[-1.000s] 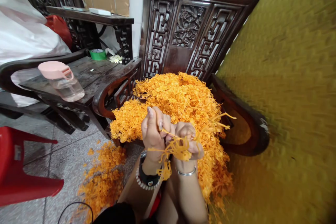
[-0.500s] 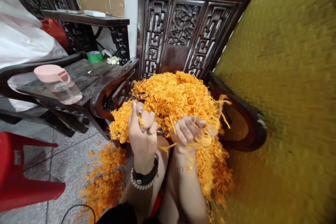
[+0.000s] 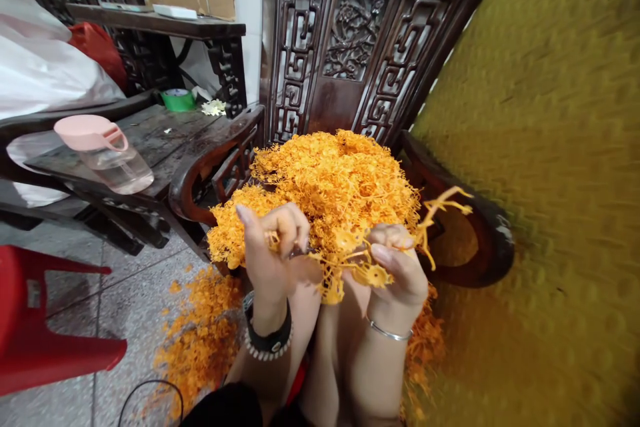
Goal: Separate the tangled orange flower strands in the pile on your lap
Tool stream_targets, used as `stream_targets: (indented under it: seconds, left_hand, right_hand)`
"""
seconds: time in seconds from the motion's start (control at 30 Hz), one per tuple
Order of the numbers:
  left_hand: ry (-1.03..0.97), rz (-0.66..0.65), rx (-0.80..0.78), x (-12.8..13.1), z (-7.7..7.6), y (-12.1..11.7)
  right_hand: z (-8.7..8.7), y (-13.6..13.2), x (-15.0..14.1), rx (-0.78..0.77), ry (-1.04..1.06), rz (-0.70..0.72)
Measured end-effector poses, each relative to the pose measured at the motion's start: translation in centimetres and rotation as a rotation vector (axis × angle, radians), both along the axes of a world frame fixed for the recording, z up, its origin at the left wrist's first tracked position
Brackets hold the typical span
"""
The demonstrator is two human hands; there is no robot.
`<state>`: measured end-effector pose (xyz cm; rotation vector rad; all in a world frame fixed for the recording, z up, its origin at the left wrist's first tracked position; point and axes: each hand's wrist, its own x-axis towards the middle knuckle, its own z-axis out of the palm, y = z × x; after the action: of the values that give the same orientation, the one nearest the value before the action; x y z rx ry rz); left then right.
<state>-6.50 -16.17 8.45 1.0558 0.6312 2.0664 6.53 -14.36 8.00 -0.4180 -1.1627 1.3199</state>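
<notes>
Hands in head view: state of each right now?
Left hand: fingers curled round a small orange piece, thumb raised.
Right hand: closed, holding orange strands.

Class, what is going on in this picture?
A person's right hand grips a branching orange plastic-looking piece. Their left hand is curled beside it, with a small orange bit at the fingers. Behind the hands rises a large orange heap; more orange pieces lie on the floor.

Branched orange strand [image 3: 375, 275] w/ small round discs, ends splayed, held up in front of carved chair [image 3: 343, 103]; tangled orange heap [image 3: 345, 173] piled on chair, spilling off its front, loose orange pieces [image 3: 200, 333] on floor left of it.
</notes>
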Motion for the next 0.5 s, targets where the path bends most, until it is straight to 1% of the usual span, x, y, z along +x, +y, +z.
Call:
stream_targets:
  seconds: [0.03,0.07,0.13,0.2,0.27,0.33,0.4,0.43,0.47,0.5]
  left_hand:
    - [0.091,0.03,0.003,0.0,-0.2,0.0]
    - [0.192,0.033,-0.003,0.0,-0.3,0.1]
    - [0.401,-0.035,-0.028,-0.1,-0.6,0.2]
    - [0.519,-0.132,-0.06,-0.2,-0.8,0.2]
    - [0.496,-0.174,-0.053,-0.1,-0.9,0.2]
    - [0.389,-0.116,-0.076,0.2,-0.9,0.3]
    - [0.299,-0.04,-0.114,0.5,-0.9,0.5]
    - [0.263,-0.038,-0.14,0.6,-0.9,0.7]
    - [0.222,-0.065,-0.162,0.7,-1.0,0.8]
    - [0.173,-0.127,-0.174,0.8,-1.0,0.9]
  right_hand:
    - [0.1,-0.2,0.0,-0.044,-0.031,0.026]
    - [0.2,-0.3,-0.1,-0.096,-0.065,0.055]
    - [0.3,-0.6,-0.4,-0.185,-0.12,0.111]
    - [0.4,-0.8,-0.8,-0.229,-0.117,0.129]
    - [0.5,-0.9,-1.2,-0.251,-0.064,0.108]
    - [0.7,-1.1,-1.4,-0.279,-0.033,0.111]
    - [1.1,-1.3,-1.3,-0.298,-0.092,0.14]
    - [1.2,-1.4,-1.2,-0.296,-0.14,0.148]
    - [1.4,-1.5,-1.1,-0.287,-0.18,0.145]
    - [1.5,-1.7,-1.1,-0.277,-0.193,0.128]
